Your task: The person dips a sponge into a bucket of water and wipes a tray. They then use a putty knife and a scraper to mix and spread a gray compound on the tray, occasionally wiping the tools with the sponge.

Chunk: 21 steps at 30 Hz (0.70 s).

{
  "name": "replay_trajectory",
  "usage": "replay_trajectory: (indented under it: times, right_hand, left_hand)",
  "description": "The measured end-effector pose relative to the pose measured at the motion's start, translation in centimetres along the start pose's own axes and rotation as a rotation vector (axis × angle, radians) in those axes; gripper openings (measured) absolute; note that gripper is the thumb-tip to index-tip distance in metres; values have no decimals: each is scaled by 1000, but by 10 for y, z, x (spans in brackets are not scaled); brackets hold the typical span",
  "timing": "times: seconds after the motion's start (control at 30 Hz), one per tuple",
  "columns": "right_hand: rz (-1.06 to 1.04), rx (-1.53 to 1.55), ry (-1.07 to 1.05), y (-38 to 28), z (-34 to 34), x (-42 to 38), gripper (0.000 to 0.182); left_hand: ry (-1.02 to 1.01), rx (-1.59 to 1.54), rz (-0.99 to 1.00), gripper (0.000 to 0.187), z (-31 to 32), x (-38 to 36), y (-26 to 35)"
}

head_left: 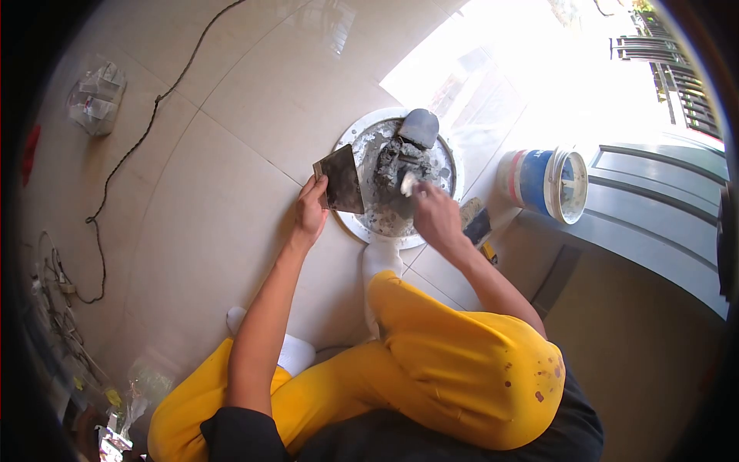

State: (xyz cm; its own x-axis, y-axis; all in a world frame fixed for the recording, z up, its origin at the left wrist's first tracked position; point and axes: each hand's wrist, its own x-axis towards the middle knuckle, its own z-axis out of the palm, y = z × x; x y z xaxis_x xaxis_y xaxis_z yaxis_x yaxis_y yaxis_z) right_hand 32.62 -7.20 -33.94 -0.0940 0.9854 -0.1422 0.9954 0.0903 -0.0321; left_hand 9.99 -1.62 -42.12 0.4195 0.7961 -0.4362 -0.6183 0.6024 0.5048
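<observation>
Sitting on the floor, left hand [310, 215] grips a scraper [340, 179] at the pan's [358, 229] 9 o'clock rim, ready for loading; right hand [435, 215] clutches a small tool, working gray putty [400, 165] inside.

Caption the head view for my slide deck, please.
Left hand holds a dark flat scraper blade; right hand works grey paste in a round white pan.

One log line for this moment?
left hand: holds scraper | right hand: small tool in grey paste | round pan on floor tiles
</observation>
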Motion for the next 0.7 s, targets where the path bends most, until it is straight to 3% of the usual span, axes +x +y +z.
replay_trajectory:
  times: [0.07, 0.2, 0.3, 0.37, 0.4, 0.47, 0.53, 0.57, 0.67, 0.7]
  right_hand:
    - [-69, 9, -115, -7, -14, 3, 21]
    - [153, 283, -209, 26, -66, 23, 18]
    - [42, 233, -127, 44, -58, 40, 18]
    - [-148, 156, -43, 44, -25, 51, 21]
    - [-196, -8, -59, 31, -9, 44, 23]
    - [-371, -55, -161, 26, -19, 39, 24]
    - [-233, 104, -314, 38, -32, 53, 24]
    - [-265, 55, -309, 38, -50, 63, 24]
    - [-326, 103, 31, 36, -24, 75, 17]
    - [-363, 26, -30, 31, -10, 64, 13]
  left_hand:
    - [0, -21, 2, 31, 2, 1, 0]
    - [17, -23, 1, 32, 0, -2, 2]
    - [0, -28, 2, 32, 1, -2, 2]
    - [-2, -18, -8, 32, 0, 0, 3]
    - [7, -25, -10, 32, -1, -2, -1]
    - [12, -20, -23, 32, 0, 1, 2]
    - [47, -18, 1, 31, 5, 0, 2]
    - [77, -23, 9, 29, 7, -1, 3]
    - [6, -30, -5, 30, 1, -3, 3]
    - [11, -24, -27, 31, 0, -3, 4]
